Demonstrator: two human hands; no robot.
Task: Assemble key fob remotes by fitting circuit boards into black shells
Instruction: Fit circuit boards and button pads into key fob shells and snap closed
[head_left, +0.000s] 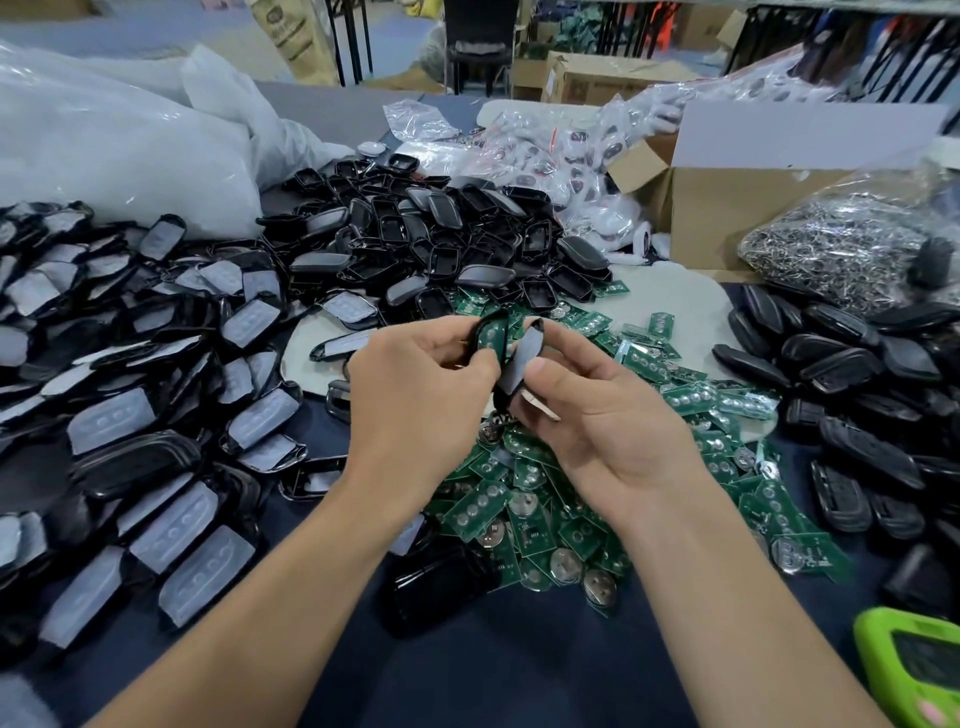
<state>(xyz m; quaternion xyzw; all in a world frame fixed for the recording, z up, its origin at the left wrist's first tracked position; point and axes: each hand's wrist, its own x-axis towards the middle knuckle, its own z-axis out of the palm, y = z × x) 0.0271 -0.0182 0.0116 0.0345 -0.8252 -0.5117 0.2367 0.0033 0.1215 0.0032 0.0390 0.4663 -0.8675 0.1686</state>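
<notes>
Shell (483, 325) in L hand (415, 379), pad piece (524, 356) in R hand (613, 426): partly hidden by fingers (470, 364). Green device (914, 670) cut off, worktop (519, 675) near-right corner.

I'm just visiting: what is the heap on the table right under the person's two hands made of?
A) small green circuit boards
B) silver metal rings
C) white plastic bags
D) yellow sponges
A: small green circuit boards with round silver contacts lie heaped under the left hand, which grips a black plastic shell, and the right hand, which holds a grey-padded black shell.

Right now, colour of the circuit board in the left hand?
Green: the circuit board sits in the black shell the left hand holds. Head view.
</notes>
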